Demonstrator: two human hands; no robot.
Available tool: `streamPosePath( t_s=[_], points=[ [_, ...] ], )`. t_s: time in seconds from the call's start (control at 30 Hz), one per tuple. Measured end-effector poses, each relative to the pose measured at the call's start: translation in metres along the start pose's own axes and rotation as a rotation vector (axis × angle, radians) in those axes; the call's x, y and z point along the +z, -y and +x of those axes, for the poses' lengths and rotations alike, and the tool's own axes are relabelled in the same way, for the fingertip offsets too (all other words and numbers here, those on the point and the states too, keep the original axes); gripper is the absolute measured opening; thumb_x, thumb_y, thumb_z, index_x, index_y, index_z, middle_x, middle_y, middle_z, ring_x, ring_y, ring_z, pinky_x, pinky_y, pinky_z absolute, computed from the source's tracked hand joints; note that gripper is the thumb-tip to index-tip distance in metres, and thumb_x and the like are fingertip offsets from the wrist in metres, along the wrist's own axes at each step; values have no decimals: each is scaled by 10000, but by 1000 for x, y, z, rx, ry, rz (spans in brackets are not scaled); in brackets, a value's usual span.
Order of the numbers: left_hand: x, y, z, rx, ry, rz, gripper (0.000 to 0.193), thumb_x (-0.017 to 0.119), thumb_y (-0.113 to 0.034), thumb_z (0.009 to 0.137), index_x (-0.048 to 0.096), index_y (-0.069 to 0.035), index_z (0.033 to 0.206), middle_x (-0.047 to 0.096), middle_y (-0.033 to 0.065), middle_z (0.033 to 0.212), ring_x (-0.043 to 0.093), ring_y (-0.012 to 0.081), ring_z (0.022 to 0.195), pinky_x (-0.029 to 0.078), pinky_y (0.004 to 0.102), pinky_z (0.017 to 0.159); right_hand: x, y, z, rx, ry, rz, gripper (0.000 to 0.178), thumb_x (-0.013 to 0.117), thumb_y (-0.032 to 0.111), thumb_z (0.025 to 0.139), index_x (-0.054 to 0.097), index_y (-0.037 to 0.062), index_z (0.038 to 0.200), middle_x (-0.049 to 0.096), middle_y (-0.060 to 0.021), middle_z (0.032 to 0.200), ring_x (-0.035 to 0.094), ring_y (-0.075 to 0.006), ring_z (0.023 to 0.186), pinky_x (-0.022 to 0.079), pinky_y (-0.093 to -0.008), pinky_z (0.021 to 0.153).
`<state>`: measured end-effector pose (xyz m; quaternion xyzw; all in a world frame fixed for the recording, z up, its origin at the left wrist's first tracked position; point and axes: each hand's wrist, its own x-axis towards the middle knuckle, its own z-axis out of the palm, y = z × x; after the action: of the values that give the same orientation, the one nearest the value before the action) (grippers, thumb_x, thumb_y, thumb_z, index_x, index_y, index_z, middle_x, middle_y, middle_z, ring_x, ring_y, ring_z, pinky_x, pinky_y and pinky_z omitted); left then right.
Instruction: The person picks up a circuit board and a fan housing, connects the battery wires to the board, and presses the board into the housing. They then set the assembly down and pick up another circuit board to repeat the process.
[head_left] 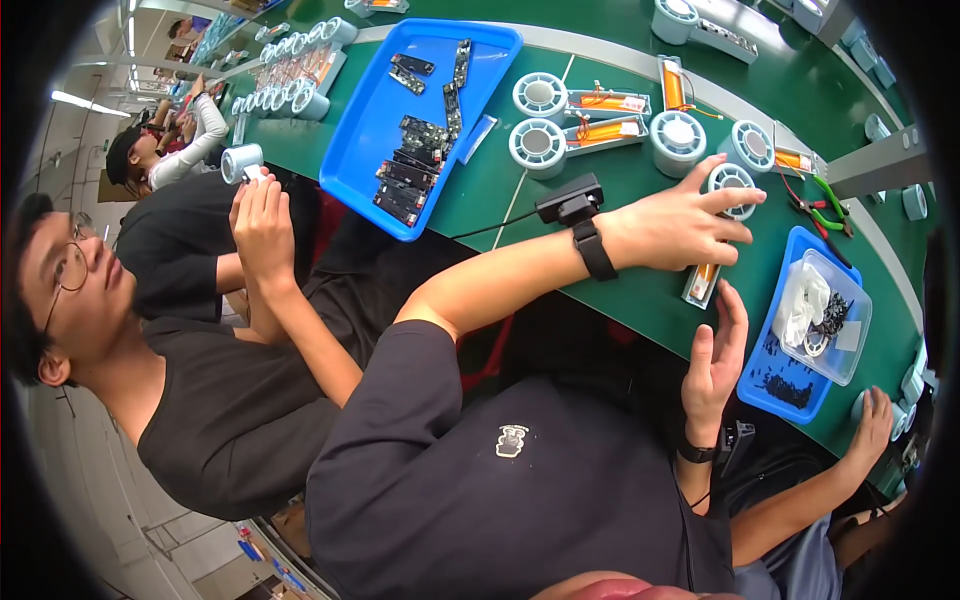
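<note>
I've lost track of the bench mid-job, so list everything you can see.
Green bench: one, green, centre
Large blue tray: one, blue, left
Circuit boards: many, black, in that tray
Round units: five near left hand, more around, pale blue
Orange parts: at least five, orange, in housings
Black device: one, black, by left wrist
Hand tools: count unclear, green, red and black, right
Small blue tray: one, blue, right
Clear container: one, transparent, over that tray
White bag: one, white, in container
Small black parts: many, black, tray and container
Co-workers: several, mostly dark clothing, both sides
Left hand: one, bare, fingers spread over a round unit
Right hand: one, bare, near bench edge
</note>
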<state>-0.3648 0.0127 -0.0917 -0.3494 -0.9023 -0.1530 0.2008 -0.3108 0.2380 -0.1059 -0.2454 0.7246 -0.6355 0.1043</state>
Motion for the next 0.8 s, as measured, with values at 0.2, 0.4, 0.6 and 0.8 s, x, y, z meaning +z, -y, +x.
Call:
streamPosePath(
  t_s=[0.2, 0.4, 0.6, 0.8],
  points=[
    [-52, -20, -4, -85, -198, -78, 206, 713, -50, 794, 740, -186, 946, 703, 5, 1242, 559, 268, 1334, 396, 609, 1121, -3, -2, -6, 39, -10, 43, 508, 546, 166, 1072, 405, -76, 1495, 465, -181, 1535, 414, -288, 1465, 276, -418, 1243],
    [-142, 136, -95, -1085, -201, 502, 379, 645, -343, 939, 710, -31, 1144, 739, 195, 1104, 699, 378, 1082, 562, 479, 924, -4, 4, -7, 17, -15, -52, 562, 635, 165, 1015, 426, -58, 1486, 509, -161, 1469, 470, -275, 1400, 358, -418, 1180],
    [-128, 210, -174, -1409, 198, 596, 545, 675, -458, 925, 650, -45, 1280, 717, 222, 1203, 667, 396, 1175, 516, 516, 1022, 25, 34, 33, 132, 6, -704, 838, 782, 164, 844, 339, -6, 1535, 668, -138, 970, 676, -275, 832, 525, -398, 714],
    [-144, 172, -156, -1265, 18, 573, 510, 694, -316, 890, 641, -26, 1306, 744, 218, 1110, 734, 360, 993, 577, 432, 887, 24, 39, 19, 35, 47, -704, 894, 792, 159, 839, 284, 12, 1560, 603, -88, 710, 570, -289, 554, 490, -392, 566]
  ],
)
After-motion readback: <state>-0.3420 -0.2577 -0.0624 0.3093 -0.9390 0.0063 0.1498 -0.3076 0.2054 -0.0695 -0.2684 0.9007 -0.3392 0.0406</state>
